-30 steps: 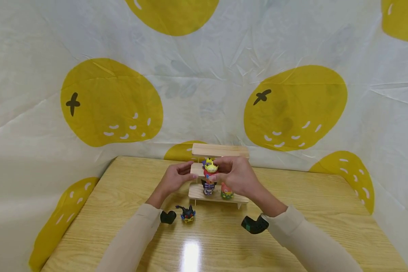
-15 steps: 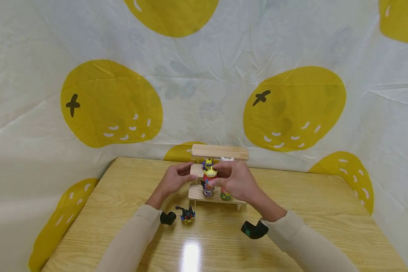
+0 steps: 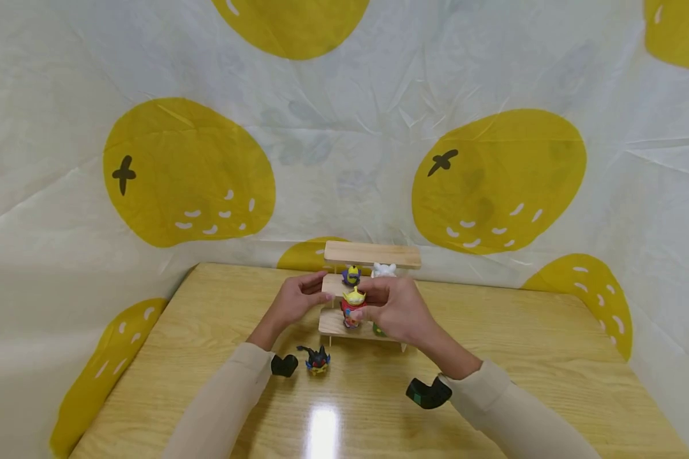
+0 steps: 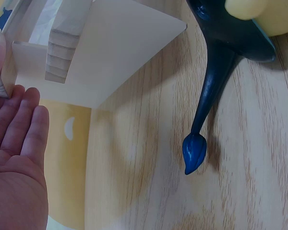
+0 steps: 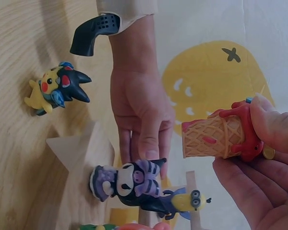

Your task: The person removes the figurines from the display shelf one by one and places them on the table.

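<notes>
My right hand (image 3: 402, 309) pinches an ice-cream-cone figurine (image 5: 209, 138) with red drips and a yellow top, thumb on one side and fingers on the other. In the head view it overlaps the front step of a three-step wooden display stand (image 3: 373, 254). My left hand (image 3: 300, 303) holds the left end of the stand's middle step between thumb and fingers. A purple-and-black hooded figurine (image 5: 127, 179) stands on the front step, hidden behind the cone in the head view. On the middle step are a yellow goggled figurine (image 3: 351, 275) and a white eared figurine (image 3: 384, 269).
A yellow figurine with a black spiky hood and tail (image 3: 318, 361) sits on the wooden table (image 3: 528, 395), in front of the stand's left side. A green-bottomed figurine (image 3: 377, 330) is partly hidden by my right hand. A lemon-printed cloth (image 3: 344, 127) hangs behind.
My right hand has come down and nearer with the cone figurine, from the middle step's height to before the front step. The yellow and white figurines behind now show. My left hand stays put.
</notes>
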### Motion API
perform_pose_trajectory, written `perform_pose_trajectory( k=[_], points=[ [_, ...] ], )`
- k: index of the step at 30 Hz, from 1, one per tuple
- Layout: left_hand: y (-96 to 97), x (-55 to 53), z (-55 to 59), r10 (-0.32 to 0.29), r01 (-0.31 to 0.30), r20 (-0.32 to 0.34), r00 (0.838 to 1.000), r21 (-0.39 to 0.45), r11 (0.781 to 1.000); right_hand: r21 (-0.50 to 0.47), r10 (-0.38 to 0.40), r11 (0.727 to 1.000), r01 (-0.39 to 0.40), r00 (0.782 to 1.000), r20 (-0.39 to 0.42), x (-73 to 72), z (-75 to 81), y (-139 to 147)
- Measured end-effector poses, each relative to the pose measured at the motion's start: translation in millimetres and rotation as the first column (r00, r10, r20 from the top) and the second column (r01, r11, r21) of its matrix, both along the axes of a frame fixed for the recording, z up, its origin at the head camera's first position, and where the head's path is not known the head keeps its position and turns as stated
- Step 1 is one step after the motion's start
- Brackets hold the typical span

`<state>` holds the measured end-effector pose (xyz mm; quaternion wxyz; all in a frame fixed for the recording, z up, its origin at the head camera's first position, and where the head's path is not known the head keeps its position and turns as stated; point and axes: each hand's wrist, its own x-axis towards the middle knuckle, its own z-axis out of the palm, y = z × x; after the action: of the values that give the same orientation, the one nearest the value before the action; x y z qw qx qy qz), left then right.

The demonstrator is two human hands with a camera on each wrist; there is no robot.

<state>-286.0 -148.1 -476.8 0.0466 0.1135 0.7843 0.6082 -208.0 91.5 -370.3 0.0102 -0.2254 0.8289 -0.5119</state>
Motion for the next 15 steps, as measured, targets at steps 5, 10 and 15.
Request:
perform_pose_trajectory(
  k=[5, 10, 15],
  points=[
    [0.2, -0.7, 0.7, -0.003, 0.003, -0.007, 1.000, -0.005, 1.000, 0.002, -0.028, 1.000, 0.028, 0.998, 0.059, 1.9, -3.0, -1],
    [1.1, -2.0, -0.2, -0.007, 0.007, -0.016, 1.000, -0.004, 1.000, 0.000, -0.012, 1.000, 0.012, 0.999, 0.033, 3.1, -6.6, -2],
    [1.0, -1.7, 0.1, 0.009, -0.009, -0.015, 1.000, -0.016, 1.000, 0.017, 0.006, 1.000, -0.005, 1.000, -0.003, 3.3, -10.5, -1]
  ],
)
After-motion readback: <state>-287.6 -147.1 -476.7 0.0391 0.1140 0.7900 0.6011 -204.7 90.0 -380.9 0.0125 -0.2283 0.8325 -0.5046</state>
